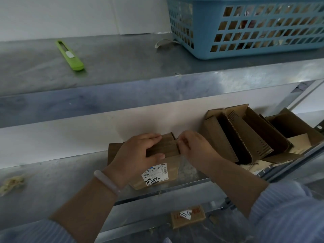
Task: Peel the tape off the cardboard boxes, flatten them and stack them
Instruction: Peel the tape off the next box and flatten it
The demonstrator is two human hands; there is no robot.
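Gripping cardboard box (172, 163) mid-frame, left hand (136, 153) fingers curled over top | right hand (194, 146) fingertips pinch its edge | label (155, 174) print unreadable

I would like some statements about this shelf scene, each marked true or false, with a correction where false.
1. The green cutter lies untouched on the upper shelf. True.
2. The left hand grips the labelled box. True.
3. The blue basket stands on the floor. False: it stands on the upper shelf.
4. The right hand holds the cutter. False: it pinches at the labelled box's edge.
5. Open boxes stand right of the labelled box. True.
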